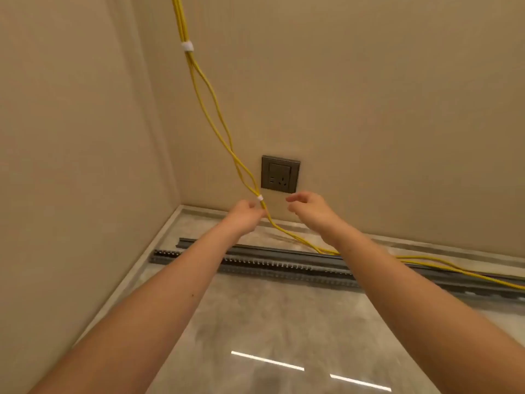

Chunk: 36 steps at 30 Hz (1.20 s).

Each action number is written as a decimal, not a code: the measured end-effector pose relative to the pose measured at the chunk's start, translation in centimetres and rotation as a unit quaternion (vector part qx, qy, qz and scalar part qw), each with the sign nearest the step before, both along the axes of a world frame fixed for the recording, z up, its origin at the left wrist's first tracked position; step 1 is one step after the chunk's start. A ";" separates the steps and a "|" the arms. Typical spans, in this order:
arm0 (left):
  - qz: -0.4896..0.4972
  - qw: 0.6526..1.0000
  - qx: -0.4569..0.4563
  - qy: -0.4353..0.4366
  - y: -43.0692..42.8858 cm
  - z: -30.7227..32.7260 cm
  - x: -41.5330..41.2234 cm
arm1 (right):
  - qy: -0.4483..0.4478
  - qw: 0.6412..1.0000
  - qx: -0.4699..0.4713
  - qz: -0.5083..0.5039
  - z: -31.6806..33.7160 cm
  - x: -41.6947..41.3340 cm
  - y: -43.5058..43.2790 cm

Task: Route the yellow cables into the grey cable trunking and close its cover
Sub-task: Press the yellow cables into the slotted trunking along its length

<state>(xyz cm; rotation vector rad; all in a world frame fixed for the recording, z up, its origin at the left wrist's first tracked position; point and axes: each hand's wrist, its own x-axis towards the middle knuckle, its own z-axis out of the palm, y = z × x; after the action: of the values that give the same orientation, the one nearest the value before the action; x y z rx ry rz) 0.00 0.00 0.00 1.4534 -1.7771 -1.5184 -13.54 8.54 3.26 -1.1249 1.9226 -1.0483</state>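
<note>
Hanging cables: the yellow cables drop from the top of the view, slanting down and to the right, bound by an upper white tie and a lower white tie.
Cable run on the floor: below the lower tie the bundle bends right and trails low across the floor to the right edge, lying over the trunking cover and not yet inside the trunking.
Grey cable trunking: on the floor near the foot of the back wall, long axis left to right, slotted sides showing, channel open.
Cover: a separate grey strip just behind the trunking, parallel to it, not fitted.
Left hand: fingers closed on the cables just below the lower tie, so it is the hand on the work.
Right hand: loosely spread and empty, just to the right of the bundle, not touching it.
Key relation: the trunking lies below and toward the person from the pinch point, so the cables likely need lowering and laying along its length.
Backdrop: a dark wall socket sits just above the hands on the beige wall.
</note>
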 end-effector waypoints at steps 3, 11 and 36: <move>0.013 1.000 0.014 0.010 -1.7 -1.3 -1.0 | 0.010 1.000 0.022 0.005 -1.4 -0.1 -2.6; 0.123 0.988 -0.025 0.084 -3.6 -5.0 -3.9 | -0.004 0.998 0.067 0.016 -6.7 -0.8 -7.1; 0.301 0.941 -0.122 0.095 -4.8 -3.6 4.3 | 0.134 0.973 0.047 0.184 -4.8 1.3 -3.0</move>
<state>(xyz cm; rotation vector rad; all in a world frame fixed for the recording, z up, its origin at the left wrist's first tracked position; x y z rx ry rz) 4.27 -4.76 -3.63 1.4794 -1.1974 -1.0374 -12.23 5.50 -1.58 -1.5569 1.8406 -0.6218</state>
